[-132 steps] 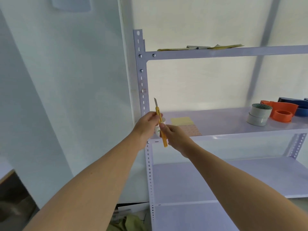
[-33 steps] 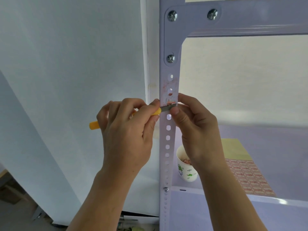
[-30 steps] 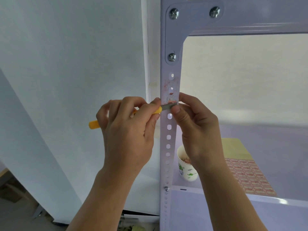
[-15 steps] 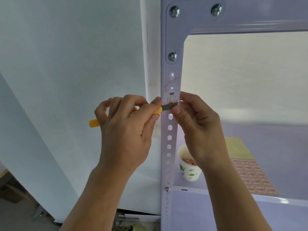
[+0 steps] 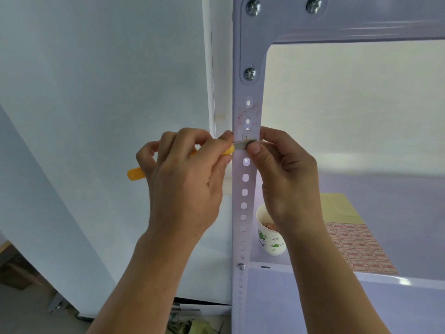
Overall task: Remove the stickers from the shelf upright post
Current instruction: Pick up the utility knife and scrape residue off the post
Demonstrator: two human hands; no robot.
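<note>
A pale perforated shelf upright post (image 5: 244,203) runs down the middle of the view. Reddish sticker residue (image 5: 248,114) marks it just above the hands, with a small sticker scrap (image 5: 246,136) at the blade. My left hand (image 5: 185,179) grips a yellow utility knife (image 5: 134,175), its metal blade (image 5: 239,145) lying flat across the post. My right hand (image 5: 281,174) pinches the post's right edge, its thumb pressing on the blade tip.
A paper cup (image 5: 268,237) holding peeled scraps stands on the shelf board (image 5: 390,189) behind the post. A sheet of red-bordered stickers (image 5: 356,247) lies to its right. A white wall (image 5: 96,92) fills the left side.
Over the last second the blade has stayed under the sticker scrap, hands shifting only slightly. Earlier I stood farther back, holding the knife upright in front of the shelf.
</note>
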